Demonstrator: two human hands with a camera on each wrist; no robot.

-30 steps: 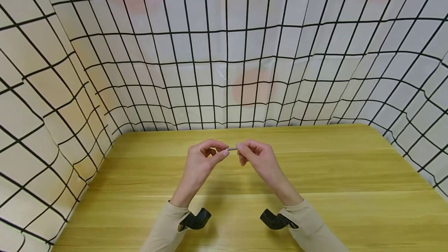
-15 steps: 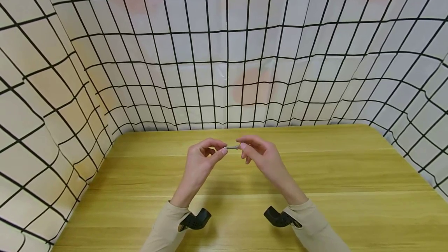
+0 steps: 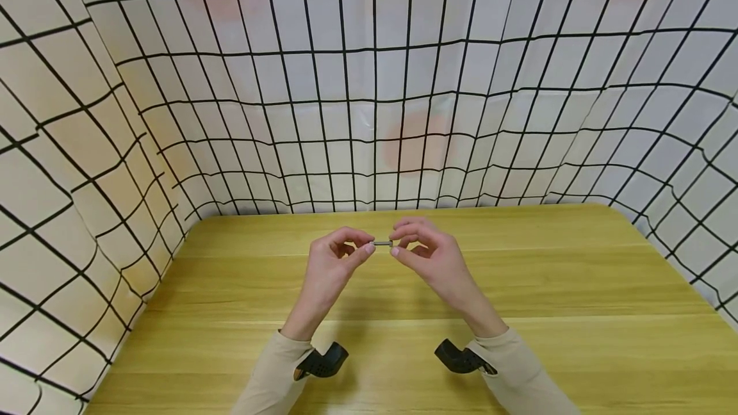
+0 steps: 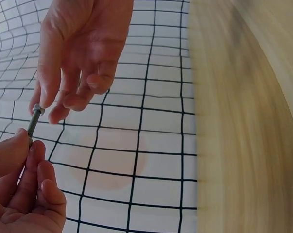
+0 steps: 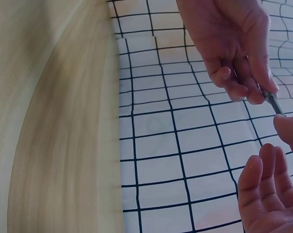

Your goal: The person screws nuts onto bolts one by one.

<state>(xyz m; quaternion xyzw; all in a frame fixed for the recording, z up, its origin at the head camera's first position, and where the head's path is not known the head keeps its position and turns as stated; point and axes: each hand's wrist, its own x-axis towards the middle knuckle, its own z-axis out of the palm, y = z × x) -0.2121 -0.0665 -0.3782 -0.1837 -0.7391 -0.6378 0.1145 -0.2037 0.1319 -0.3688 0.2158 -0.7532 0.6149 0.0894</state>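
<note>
Between the two hands, held level above the table, is a small metal bolt (image 3: 381, 243) with a threaded shank. My left hand (image 3: 331, 264) pinches its left end between thumb and index finger, and those fingertips cover that end. A nut (image 4: 38, 108) sits at the other end, with the thumb and index fingertip of my right hand (image 3: 435, 261) on either side of it. In the right wrist view the right thumb (image 5: 288, 128) hides the nut, while the threads of the shank show beyond it. The other right fingers are loosely bent, away from the bolt.
Below the hands lies a wooden table (image 3: 369, 351). A white curtain (image 3: 323, 120) with a black grid surrounds its back and sides. Both sleeves carry a black wrist device, the left one (image 3: 327, 360) and the right one (image 3: 458, 357).
The left hand has held still with the bolt. The right fingers have rolled at the nut, index finger lifting off, and now thumb and index stand wider around it, leaving the nut more visible.
</note>
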